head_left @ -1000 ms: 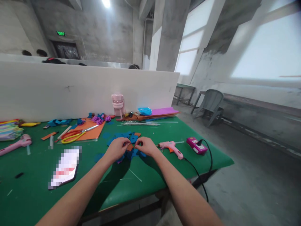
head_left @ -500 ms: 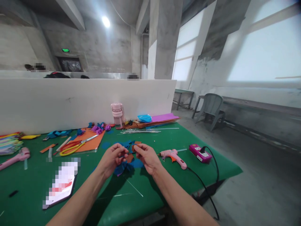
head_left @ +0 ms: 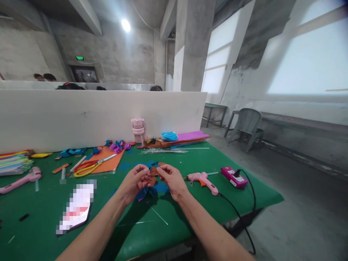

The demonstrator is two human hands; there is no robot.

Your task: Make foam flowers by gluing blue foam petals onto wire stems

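My left hand (head_left: 135, 182) and my right hand (head_left: 170, 179) are raised just above the green table (head_left: 174, 217), fingertips pinched together on a small brown felt piece (head_left: 154, 170) between them. Loose blue felt cut-outs (head_left: 152, 190) lie on the table right under both hands. A pink glue gun (head_left: 203, 180) lies just right of my right hand, its black cord running to a magenta socket block (head_left: 234, 177).
Red-and-yellow scissors (head_left: 88, 165) rest on an orange sheet (head_left: 108, 163) at the back left. A phone (head_left: 77, 209) lies near left. A pink bottle (head_left: 138, 130) stands against the white partition (head_left: 81, 116). A grey chair (head_left: 246, 127) stands off to the right.
Both hands have lifted off the pile of blue pieces with the brown piece pinched between them. The camera has tilted up slightly.
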